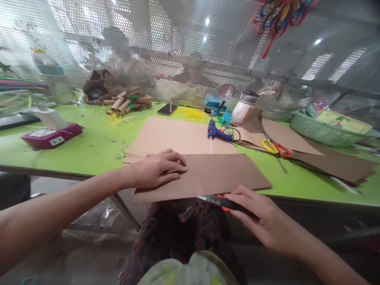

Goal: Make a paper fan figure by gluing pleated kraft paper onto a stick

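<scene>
A brown sheet of kraft paper or thin card (216,170) lies at the table's near edge, its front side reaching past that edge. My left hand (160,168) rests on the sheet's left part, palm down, with its fingers stretched out and holding nothing. Low at the front edge, my right hand (255,209) is closed round a black and orange utility knife (227,202). Its metal blade end points left, close to the sheet's front edge; whether it touches the paper I cannot tell. Beneath and behind lies a stack of lighter brown sheets (172,134).
A blue glue gun (218,130) lies on the stack. Scissors with yellow and red handles (276,148) lie to the right, near a green basket (326,128). Farther back stand a white bottle (244,109) and a phone (167,109). A purple tissue box (52,136) sits left.
</scene>
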### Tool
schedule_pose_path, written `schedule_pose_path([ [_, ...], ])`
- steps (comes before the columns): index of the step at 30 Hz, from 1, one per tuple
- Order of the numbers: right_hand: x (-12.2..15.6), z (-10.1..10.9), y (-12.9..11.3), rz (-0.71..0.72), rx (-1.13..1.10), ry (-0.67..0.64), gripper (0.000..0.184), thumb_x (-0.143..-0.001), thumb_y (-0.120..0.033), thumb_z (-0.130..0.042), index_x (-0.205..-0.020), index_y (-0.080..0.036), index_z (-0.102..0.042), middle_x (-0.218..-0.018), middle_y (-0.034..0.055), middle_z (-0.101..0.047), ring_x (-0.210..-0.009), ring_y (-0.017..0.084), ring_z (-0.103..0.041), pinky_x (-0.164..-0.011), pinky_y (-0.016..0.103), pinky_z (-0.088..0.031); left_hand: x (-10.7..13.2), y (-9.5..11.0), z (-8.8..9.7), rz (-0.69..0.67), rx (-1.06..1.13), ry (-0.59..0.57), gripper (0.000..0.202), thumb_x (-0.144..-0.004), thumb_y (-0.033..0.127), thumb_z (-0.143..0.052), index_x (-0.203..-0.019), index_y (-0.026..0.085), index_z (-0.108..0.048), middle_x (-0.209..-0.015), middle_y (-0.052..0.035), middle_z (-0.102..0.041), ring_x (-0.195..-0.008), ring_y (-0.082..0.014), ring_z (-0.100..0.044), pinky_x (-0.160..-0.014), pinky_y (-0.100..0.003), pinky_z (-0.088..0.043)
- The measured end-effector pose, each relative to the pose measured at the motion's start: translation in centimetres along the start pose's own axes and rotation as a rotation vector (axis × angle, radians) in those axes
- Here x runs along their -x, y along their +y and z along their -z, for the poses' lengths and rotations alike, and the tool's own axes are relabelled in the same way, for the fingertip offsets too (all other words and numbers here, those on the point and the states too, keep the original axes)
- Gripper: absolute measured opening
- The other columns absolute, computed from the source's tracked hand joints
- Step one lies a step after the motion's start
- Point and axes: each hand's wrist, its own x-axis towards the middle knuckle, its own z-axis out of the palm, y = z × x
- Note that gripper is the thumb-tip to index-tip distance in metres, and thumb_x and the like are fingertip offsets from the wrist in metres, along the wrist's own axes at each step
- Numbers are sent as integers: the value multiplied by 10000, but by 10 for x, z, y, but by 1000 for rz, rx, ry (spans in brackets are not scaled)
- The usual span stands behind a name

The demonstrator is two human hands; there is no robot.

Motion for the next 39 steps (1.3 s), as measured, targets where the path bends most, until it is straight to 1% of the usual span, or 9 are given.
schedule_pose_path([
  [8,-8,-5,-10,5,-71,-26,277,-945,-165,-425,-1194,-221,-531,-1042,64,-548,-958,161,-535,-864,290,-448,0,-1,-2,-16,-26,-3,306,-927,262,-447,-1173,199,-619,-1149,-109,-578,-1031,-215,-502,-926,-354,-427],
  [15,-8,-9,-9,10,-64,-14,301,-944,-167,-430,-1225,-229,-518,-1076,65,-552,-993,159,-534,-894,292,-441,0,2,-2,-14,-43,-8,309,-928,247,-438,-1162,161,-619,-1148,-122,-575,-1032,-221,-493,-926,-356,-429],
  [20,-9,-10,-9,27,-49,-12,297,-938,-165,-437,-1216,-224,-524,-1075,70,-564,-997,166,-541,-893,295,-450,0,3,-2,-15,-51,0,308,-929,252,-435,-1174,181,-608,-1158,-113,-572,-1033,-221,-492,-918,-358,-434],
  [25,-10,-10,-11,35,-9,2,288,-940,-173,-436,-1209,-229,-521,-1118,72,-568,-1046,177,-528,-918,298,-437,0,3,-2,-18,-52,7,308,-928,252,-437,-1177,191,-607,-1150,-111,-576,-1032,-223,-496,-914,-358,-437],
  [27,-12,-9,-13,31,-19,-11,277,-942,-172,-432,-1199,-229,-520,-1113,68,-567,-1036,174,-529,-917,297,-434,0,3,-2,-15,-52,6,308,-928,253,-437,-1177,191,-608,-1148,-111,-578,-1028,-222,-498,-914,-354,-436],
  [32,-19,-10,-18,44,-89,-38,203,-938,-153,-433,-1090,-206,-556,-1056,64,-563,-970,167,-539,-875,290,-446,0,3,-2,-17,-53,9,309,-930,255,-434,-1175,190,-609,-1143,-109,-579,-1022,-218,-499,-914,-348,-435],
  [39,-23,-14,-25,44,-113,-39,199,-937,-144,-429,-1084,-187,-557,-1028,68,-547,-925,164,-543,-842,289,-450,1,2,-4,-11,-58,19,303,-927,260,-442,-1168,198,-615,-1144,-102,-581,-1016,-214,-500,-909,-345,-433],
])
